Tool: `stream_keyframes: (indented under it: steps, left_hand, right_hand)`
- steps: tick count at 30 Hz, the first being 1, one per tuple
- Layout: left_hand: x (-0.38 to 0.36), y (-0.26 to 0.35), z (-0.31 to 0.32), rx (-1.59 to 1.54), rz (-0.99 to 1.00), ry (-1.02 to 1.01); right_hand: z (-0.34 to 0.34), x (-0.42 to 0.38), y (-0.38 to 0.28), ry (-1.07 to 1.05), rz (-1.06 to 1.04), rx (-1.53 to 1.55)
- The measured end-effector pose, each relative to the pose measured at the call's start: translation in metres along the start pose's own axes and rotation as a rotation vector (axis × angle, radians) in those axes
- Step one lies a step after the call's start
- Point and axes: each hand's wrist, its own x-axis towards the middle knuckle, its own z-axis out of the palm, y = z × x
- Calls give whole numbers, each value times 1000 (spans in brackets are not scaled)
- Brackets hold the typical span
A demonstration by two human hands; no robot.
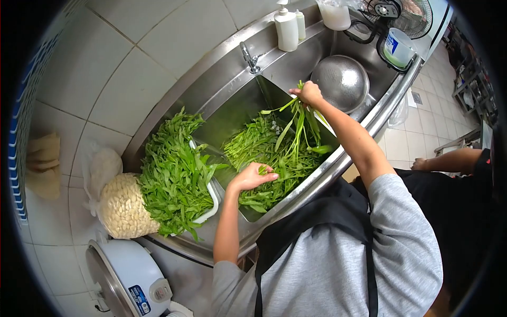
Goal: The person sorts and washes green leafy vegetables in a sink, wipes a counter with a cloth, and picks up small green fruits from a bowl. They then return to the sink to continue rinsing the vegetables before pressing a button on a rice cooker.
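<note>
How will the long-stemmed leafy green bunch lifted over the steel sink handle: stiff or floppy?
Probably floppy: the long-stemmed leafy green bunch droops from the right hand. Likely light, since one hand lifts it. Possibly slippery if wet, though no water is visible in the steel sink.

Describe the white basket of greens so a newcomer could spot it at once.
Start at the steel sink under the tiled wall. On the counter beside the basin, away from the metal bowl, sits the white basket, heaped with leafy greens. It is wedged between the basin and a bag of pale garlic cloves.
</note>
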Motion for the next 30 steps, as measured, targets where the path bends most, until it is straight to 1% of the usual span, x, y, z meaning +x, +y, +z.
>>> stream_keyframes:
  steps: [2, 4, 5, 6, 8, 9, 10, 12, 13, 14, 16, 18, 20, 21, 22, 24, 25, 26, 28, 29, 30]
  left_hand:
    - [-8, -6, 2, -44, 9, 8]
    - [-14, 1, -2, -132, 39, 33]
    - [-18, 4, -5, -140, -17, 27]
    - [-19, 2, -6, -135, -16, 21]
    - [-23, -5, -8, -153, -136, 37]
    - [-25, -7, -10, -145, -49, 85]
    - [-23, -8, -13, -144, -47, 84]
    - [-17, -13, -19, 29, -147, 436]
    - [-11, -8, -21, 46, -41, 574]
    - [-4, -2, -21, 43, -47, 582]
    - [8, 34, -22, 105, -42, 592]
    - [21, 68, -19, 206, -171, 494]
    - [44, 66, -10, 404, -190, 495]
    - [56, 60, -5, 455, -187, 523]
    - [60, 52, -6, 454, -192, 524]
    - [65, 43, -8, 449, -140, 480]
    - [63, 39, -11, 355, -160, 484]
    - [60, 33, -15, 278, -178, 477]
    - [56, 14, -32, 141, -105, 368]
    - [58, 6, -34, 114, -87, 393]
    - [54, 9, -38, 112, -87, 393]
  right_hand:
    - [0, 11, 14, 34, 20, 24]
    - [-5, 7, 17, 20, 64, 71]
    - [-5, 6, 19, 28, 73, 85]
    - [-7, 4, 21, 37, 82, 97]
    - [-8, 1, 23, 46, 70, 70]
    - [-7, 1, 24, 51, 89, 80]
    - [-7, 1, 23, 58, 106, 90]
    - [1, 3, 25, 83, 96, 114]
    - [4, 2, 23, 104, 81, 136]
    - [7, 0, 20, 97, 74, 133]
    - [9, -18, 1, -37, 68, 136]
    - [24, -24, -10, -50, 45, 150]
    - [40, -21, -16, -107, 13, 110]
    - [49, -20, -20, -110, 24, 119]
    - [53, -20, -21, -115, 22, 119]
    - [56, -21, -25, -164, -132, 86]
    - [53, -21, -25, -160, -128, 90]
    - [49, -21, -24, -351, -86, 247]
    - [38, -28, -23, -734, 7, 558]
    - [34, -31, -24, -813, -10, 611]
    - [30, -34, -25, -813, -10, 610]
